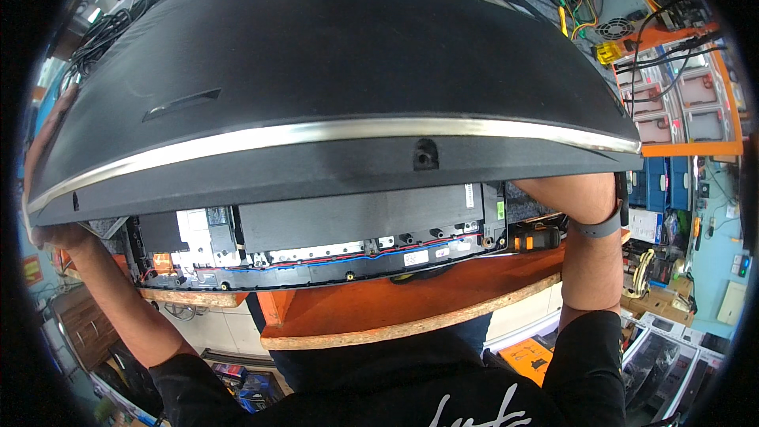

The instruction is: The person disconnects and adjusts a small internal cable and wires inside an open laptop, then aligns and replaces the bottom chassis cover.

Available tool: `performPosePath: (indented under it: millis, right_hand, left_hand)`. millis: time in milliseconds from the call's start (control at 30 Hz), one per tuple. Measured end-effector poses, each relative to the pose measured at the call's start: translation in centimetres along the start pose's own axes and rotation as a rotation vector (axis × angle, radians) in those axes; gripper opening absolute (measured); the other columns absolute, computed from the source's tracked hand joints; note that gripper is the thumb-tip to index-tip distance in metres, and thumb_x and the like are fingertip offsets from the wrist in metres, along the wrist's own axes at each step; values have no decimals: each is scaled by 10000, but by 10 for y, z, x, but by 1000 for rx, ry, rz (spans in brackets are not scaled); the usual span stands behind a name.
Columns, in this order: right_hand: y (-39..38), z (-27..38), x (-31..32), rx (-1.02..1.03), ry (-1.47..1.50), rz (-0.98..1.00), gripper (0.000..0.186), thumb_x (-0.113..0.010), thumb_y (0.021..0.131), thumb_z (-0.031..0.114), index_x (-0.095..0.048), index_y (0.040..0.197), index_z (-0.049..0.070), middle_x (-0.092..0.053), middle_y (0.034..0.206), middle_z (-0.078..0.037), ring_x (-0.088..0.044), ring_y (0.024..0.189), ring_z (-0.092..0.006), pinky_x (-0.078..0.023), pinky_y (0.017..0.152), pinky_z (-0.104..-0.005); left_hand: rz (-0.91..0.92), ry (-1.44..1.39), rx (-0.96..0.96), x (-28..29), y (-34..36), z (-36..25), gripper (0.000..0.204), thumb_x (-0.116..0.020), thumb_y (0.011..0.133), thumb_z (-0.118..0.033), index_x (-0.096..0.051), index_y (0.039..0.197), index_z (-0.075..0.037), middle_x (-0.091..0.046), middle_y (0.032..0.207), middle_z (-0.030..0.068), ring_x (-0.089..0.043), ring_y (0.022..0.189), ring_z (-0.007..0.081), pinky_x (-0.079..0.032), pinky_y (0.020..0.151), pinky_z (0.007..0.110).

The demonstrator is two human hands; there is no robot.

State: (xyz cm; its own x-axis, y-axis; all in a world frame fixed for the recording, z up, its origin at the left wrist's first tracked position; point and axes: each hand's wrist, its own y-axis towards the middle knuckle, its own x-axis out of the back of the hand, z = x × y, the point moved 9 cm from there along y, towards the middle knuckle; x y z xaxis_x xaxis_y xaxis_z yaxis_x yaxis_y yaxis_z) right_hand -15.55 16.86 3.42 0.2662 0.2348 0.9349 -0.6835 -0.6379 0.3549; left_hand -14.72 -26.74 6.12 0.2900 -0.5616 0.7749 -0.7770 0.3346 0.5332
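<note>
A broad black plastic cover with a bright silver strip along its near edge fills the upper middle. It has a slot at its left and a recessed screw hole in the front edge. My left hand is closed around its left edge, close to the near corner. Under the cover's right end reaches my right hand, its fingers hidden beneath. Below the cover lies an opened electronic device, with a dark flat block and red and blue wires along its near side. The cover hides its far part.
The orange bench has a raw wooden front edge. A black and orange tool lies right of the device. An orange-framed organiser and loose coloured cables stand at the far right. Black cables lie at the far left.
</note>
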Motion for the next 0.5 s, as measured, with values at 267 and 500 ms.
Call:
performPosePath:
  millis: [267, 500]
  right_hand:
    - [-1, -3, -1, -29, 10, 39, 200, -633, 767, 350, -661, 803, 155, -614, 619, -1, -570, 470, -133, -441, 419, -248]
    - [0, 0, 0, -11, 43, 39, 183, -639, 756, 338, -669, 810, 166, -609, 600, 12, -558, 455, -131, -440, 416, -248]
  left_hand:
    - [5, -39, 13, -1, 0, 2, 1116, -96, 582, -884, -457, 1239, -58, -457, 1237, 250, -447, 1146, 409, -332, 979, 516]
    - [47, -18, -50, -1, 2, -6, 1068, -98, 625, -854, -455, 1241, -58, -459, 1238, 245, -446, 1151, 400, -326, 984, 511]
